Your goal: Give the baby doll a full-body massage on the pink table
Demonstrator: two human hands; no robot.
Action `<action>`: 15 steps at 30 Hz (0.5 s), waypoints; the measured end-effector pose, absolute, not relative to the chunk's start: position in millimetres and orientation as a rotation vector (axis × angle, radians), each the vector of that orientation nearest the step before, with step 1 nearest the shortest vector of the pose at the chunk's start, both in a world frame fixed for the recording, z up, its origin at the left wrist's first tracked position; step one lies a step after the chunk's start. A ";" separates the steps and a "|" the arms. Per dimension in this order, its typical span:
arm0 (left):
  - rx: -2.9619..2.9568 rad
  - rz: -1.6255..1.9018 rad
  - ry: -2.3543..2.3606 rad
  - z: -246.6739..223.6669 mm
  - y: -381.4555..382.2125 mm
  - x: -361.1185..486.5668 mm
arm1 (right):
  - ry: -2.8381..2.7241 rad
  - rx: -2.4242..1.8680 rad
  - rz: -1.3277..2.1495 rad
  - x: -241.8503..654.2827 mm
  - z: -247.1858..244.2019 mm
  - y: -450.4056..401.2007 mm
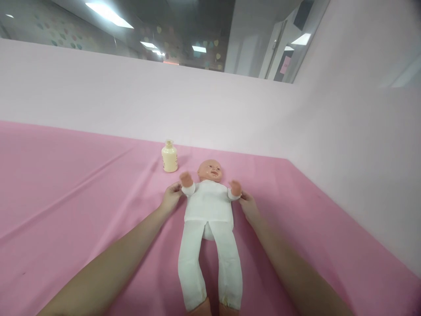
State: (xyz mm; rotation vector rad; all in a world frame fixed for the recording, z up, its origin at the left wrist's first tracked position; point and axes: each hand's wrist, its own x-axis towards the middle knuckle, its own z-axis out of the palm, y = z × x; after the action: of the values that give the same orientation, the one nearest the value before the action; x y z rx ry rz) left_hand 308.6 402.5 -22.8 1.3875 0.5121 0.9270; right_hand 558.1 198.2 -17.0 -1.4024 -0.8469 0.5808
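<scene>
On my feed, the doll [209,202] lies on its back in the middle of the pink cover [82,188], its head [210,170] at the far end and its legs stretching toward me, feet cut off by the near edge of my view. It wears a white top and white leggings, and both its arms are bent, with the small hands up at either side of the shoulders. I have my left hand [171,195] at the cuff on the doll's left-lying side in the scene, the fingertips touching the sleeve and partly tucked behind it. My right hand [250,207] is at the cuff on the right, its fingertips also against the sleeve. Neither hand shows me enough of the fingers to tell whether they pinch the fabric or merely rest there. Just beyond my left hand, to the left of the doll's head, the cream bottle [170,159] stands upright on the cover. Past the far edge I get a pale wall [148,98], with a window [184,35] above it showing bright ceiling lights, and another pale wall rises on the right.
</scene>
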 end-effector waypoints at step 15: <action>1.549 0.780 0.578 -21.1 400.6 307.4 | -1.004 -1.446 0.573 559.1 -20.1 197.0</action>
State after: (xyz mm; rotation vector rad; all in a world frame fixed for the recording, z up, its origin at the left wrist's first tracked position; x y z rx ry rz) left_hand 307.4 400.6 -21.1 1.5488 0.5783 0.7805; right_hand 559.1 197.0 -20.1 -1.4460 -1.0037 0.5725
